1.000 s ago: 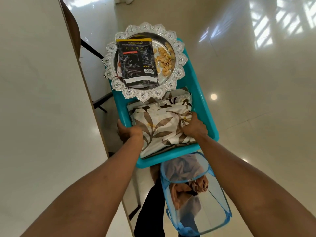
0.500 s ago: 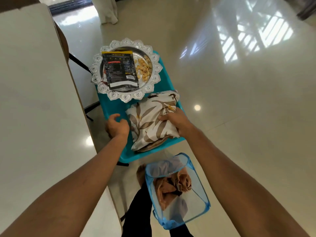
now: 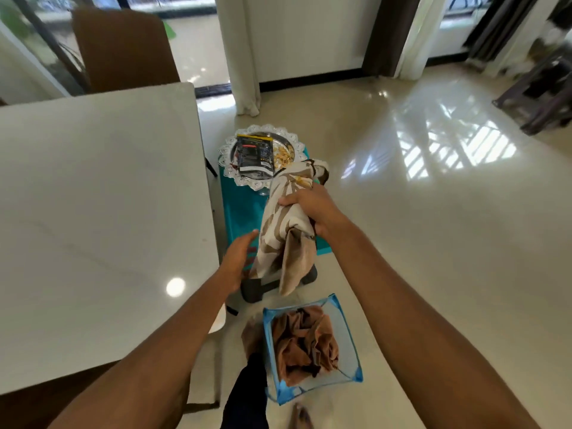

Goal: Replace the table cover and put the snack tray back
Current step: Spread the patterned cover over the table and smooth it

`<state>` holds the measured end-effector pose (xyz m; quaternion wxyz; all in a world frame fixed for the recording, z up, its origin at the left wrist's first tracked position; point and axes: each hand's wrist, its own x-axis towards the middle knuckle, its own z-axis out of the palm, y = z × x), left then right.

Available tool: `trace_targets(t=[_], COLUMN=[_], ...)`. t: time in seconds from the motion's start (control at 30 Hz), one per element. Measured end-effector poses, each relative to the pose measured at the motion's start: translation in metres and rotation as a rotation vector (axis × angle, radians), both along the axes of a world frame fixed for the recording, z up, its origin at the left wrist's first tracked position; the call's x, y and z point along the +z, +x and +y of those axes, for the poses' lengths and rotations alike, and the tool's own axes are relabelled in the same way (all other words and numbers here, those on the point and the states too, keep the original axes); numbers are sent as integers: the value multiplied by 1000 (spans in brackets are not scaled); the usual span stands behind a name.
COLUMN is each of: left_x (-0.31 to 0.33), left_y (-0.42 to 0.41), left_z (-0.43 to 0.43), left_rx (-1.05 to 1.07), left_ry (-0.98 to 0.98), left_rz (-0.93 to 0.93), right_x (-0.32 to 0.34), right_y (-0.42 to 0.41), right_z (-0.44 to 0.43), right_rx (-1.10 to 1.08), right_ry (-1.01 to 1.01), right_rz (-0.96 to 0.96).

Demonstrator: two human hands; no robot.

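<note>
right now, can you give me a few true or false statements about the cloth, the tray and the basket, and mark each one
1. The right hand grips the leaf-patterned cloth, holding it up off the stool. True.
2. The silver tray sits on the white table. False: it rests on the teal stool, beside the table.
3. The blue basket on the floor holds a crumpled brown cloth. True.
4. The left hand holds the snack packet. False: its fingers are straight beside the hanging cloth, and the packet lies on the tray.
</note>
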<state>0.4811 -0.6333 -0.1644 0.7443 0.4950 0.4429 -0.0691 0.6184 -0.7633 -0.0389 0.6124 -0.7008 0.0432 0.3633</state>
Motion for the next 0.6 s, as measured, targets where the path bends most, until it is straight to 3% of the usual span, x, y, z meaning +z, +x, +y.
trace_targets(t=[0.17, 0.3, 0.37, 0.43, 0.5, 0.6], left_x=[41, 102, 145, 188, 216, 218], left_y=[-65, -97, -105, -113, -141, -203], left_z=[-6, 6, 39, 75, 127, 206], left_rx=[23, 153, 341, 574, 648, 669], left_ry=[-575, -788, -728, -579, -351, -64], left_rz=[-120, -411, -574, -648, -702, -593], right_x=[99, 168, 191, 206, 209, 177], right_y=[-47, -87, -107, -124, -138, -153], right_z=[36, 89, 125, 150, 180, 214], right_rx=[144, 250, 341, 414, 496, 460], right_ry=[206, 467, 599, 708, 763, 590], right_rz=[-3, 108, 159, 168, 138, -89])
